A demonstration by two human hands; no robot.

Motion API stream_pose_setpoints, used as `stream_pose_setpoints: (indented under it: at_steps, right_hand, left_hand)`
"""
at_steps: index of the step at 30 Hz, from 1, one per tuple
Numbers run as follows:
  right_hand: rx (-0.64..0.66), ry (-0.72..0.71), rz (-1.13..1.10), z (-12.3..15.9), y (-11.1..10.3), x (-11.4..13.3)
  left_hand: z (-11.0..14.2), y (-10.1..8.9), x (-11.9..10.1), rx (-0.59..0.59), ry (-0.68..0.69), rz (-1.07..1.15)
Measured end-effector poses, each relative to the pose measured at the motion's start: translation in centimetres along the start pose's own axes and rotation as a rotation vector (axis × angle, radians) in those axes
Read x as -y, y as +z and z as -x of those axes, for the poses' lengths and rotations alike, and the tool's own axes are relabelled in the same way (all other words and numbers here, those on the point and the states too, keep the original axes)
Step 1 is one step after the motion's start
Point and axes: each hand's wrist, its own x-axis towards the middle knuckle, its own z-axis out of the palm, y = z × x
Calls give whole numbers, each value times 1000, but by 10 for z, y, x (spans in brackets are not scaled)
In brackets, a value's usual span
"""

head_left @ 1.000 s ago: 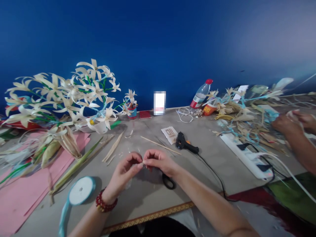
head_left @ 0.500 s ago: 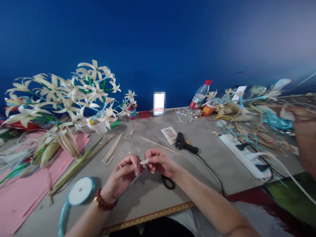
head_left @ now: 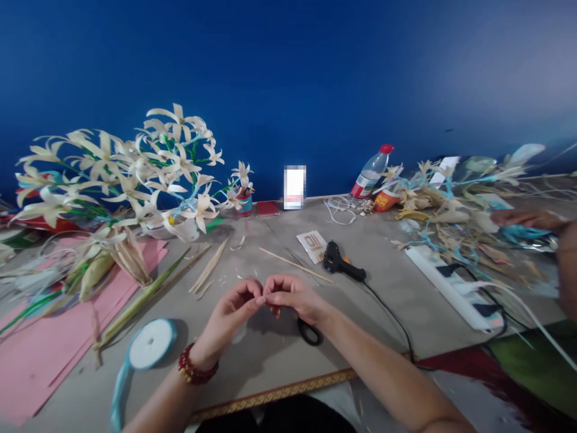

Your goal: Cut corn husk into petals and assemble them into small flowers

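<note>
Left to right: the ribbon spool (head_left: 151, 344) lies on the counter (head_left: 261, 361) near the left hand (head_left: 235, 308), whose grip closes at thumb and finger. The pale sliver, exposed 0.5 s earlier between the fingertips, is now hidden where the 2 hands meet; both grips apparently pinch it, suggesting close handling in progress. Its direction and long axis cannot be told. The right hand (head_left: 295, 299) presses its fingertips together above a black loop handle (head_left: 312, 344).
</note>
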Motion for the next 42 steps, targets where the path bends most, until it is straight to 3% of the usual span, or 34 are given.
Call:
stream_pose_setpoints:
  at_steps: [6,20,31,42]
  right_hand:
    - [13,7,-2,0,0,-1]
    - [2,49,-22,1,0,-1]
    - [35,52,-13,1,-1,-2]
    - [42,68,-155,1,-4,-4]
  left_hand:
    - [1,-4,0,34,-37,140]
    - [1,-2,-2,23,-40,107]
    - [1,-6,1,27,-91,214]
    - [1,-3,1,6,-142,311]
